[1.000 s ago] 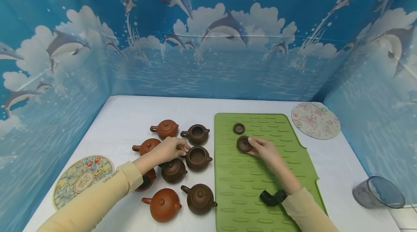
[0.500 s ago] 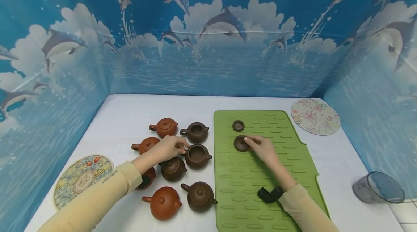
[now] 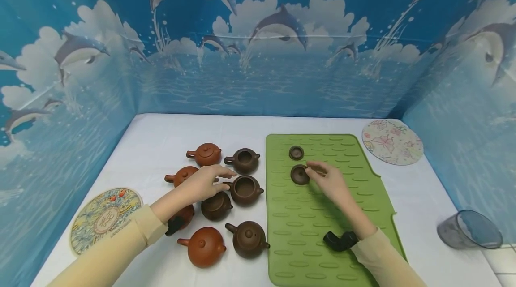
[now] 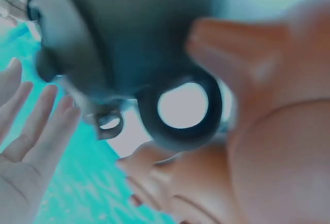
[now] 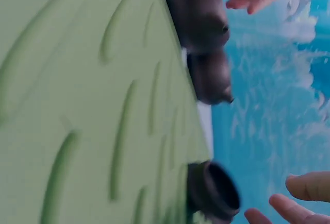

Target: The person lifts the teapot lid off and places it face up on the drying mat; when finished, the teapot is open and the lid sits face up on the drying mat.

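My left hand (image 3: 201, 184) hovers by the handle of a lidless dark brown teapot (image 3: 249, 199). Its fingers look extended and free of any object in the left wrist view, beside a lidded dark teapot (image 4: 154, 28). On the green mat, a round dark brown teapot lid (image 3: 298, 176) lies upside down. My right hand (image 3: 329, 183) is just right of that lid, fingertips overlapping its edge in the head view. The right wrist view has a gap between those fingers (image 5: 289, 208) and the lid. A smaller upturned lid (image 3: 296, 153) lies farther back.
Another lidless dark teapot (image 3: 253, 165) stands behind, with several lidded brown and orange teapots, including one orange teapot (image 3: 205, 247), around my left forearm. The green mat (image 3: 298, 251) fills the right middle. A round patterned mat (image 3: 393, 142) and a clear cup (image 3: 455, 231) are farther right.
My right hand has set the lid down on the mat, a little left of before, and released it. My left hand has let go of the teapot handle, fingers straightening.
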Tool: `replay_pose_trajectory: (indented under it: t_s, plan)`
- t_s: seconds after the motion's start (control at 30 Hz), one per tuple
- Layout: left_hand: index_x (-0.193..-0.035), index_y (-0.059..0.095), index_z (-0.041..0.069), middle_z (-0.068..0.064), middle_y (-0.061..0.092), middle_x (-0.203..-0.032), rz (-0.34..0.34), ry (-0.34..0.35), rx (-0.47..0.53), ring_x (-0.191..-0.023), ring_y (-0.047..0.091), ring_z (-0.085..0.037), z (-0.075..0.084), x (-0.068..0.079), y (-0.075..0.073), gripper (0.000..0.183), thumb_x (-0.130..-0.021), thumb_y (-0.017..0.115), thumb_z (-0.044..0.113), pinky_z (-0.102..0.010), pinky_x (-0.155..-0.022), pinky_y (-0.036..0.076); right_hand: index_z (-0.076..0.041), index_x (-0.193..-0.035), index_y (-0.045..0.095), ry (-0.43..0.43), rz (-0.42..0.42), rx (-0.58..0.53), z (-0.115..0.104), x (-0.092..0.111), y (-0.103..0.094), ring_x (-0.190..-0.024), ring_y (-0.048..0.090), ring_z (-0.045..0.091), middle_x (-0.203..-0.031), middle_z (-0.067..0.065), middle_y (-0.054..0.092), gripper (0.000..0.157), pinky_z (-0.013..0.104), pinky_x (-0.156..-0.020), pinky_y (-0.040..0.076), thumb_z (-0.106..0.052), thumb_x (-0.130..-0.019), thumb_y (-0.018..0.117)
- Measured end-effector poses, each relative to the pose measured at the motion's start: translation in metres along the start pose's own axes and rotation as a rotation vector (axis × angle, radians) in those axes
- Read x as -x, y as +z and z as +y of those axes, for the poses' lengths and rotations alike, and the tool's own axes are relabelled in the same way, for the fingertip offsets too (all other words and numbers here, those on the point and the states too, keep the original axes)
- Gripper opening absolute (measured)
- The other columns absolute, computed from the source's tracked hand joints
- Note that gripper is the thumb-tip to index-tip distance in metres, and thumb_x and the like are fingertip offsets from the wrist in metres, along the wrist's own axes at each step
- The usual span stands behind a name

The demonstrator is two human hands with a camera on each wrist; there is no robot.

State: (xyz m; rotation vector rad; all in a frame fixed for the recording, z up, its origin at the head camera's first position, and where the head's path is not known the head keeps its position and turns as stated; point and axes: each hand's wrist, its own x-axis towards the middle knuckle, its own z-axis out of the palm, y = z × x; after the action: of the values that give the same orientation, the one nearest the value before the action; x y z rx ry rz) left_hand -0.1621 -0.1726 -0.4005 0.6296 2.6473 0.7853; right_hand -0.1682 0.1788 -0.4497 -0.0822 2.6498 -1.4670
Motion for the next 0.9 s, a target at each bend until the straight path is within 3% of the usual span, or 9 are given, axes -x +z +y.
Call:
replay_pose_trajectory:
  t_s: [0.17, 0.33, 0.5, 0.73, 0.9]
  plan:
    - [-0.124, 0.068, 0.012, -0.004, 0.068, -0.122, 0.017, 0.106, 0.053, -0.111, 0.066, -0.024, 0.011, 0.024, 0.000, 0.034, -0.091, 0.071, 0.012, -0.035, -0.091, 0.056, -0.005, -0.131, 0.062, -0.045, -0.011, -0.016, -0.021, 0.015, 0.005, -0.125, 0.056, 0.038, -0.135, 0.018, 0.059, 0.036, 0.048, -0.101, 0.050, -0.022, -0.098, 0.062]
    - [-0.120, 0.071, 0.015, -0.002, 0.070, -0.111, -0.035, 0.177, 0.066, -0.097, 0.066, -0.014, 0.016, 0.041, 0.012, 0.029, -0.091, 0.071, 0.013, -0.025, -0.081, 0.055, -0.005, -0.124, 0.065, -0.117, -0.080, -0.042, -0.037, 0.029, 0.019, -0.120, 0.061, 0.035, -0.127, 0.016, 0.065, 0.031, 0.048, -0.099, 0.051, -0.016, -0.096, 0.065]
    - [-0.118, 0.072, 0.017, 0.004, 0.070, -0.109, -0.070, 0.196, 0.065, -0.098, 0.061, -0.006, 0.016, 0.046, 0.027, 0.028, -0.090, 0.071, 0.015, -0.023, -0.083, 0.053, -0.006, -0.118, 0.068, -0.210, -0.169, -0.080, -0.048, 0.043, 0.034, -0.118, 0.062, 0.033, -0.121, 0.012, 0.068, 0.027, 0.046, -0.104, 0.048, -0.014, -0.093, 0.069]
    - [-0.118, 0.071, 0.019, 0.009, 0.069, -0.112, -0.132, 0.183, 0.053, -0.107, 0.062, -0.007, 0.011, 0.050, 0.042, 0.029, -0.090, 0.072, 0.016, -0.028, -0.091, 0.053, -0.009, -0.114, 0.070, -0.283, -0.324, -0.135, -0.057, 0.062, 0.059, -0.109, 0.067, 0.031, -0.117, 0.006, 0.070, 0.024, 0.040, -0.097, 0.054, -0.014, -0.091, 0.070]
    - [-0.117, 0.071, 0.021, 0.010, 0.070, -0.112, -0.152, 0.171, 0.073, -0.106, 0.061, -0.004, 0.008, 0.052, 0.050, 0.029, -0.089, 0.073, 0.016, -0.026, -0.088, 0.053, -0.015, -0.110, 0.072, -0.368, -0.408, -0.063, -0.060, 0.073, 0.077, -0.103, 0.068, 0.020, -0.111, -0.003, 0.071, 0.021, 0.032, -0.091, 0.055, -0.021, -0.090, 0.072]
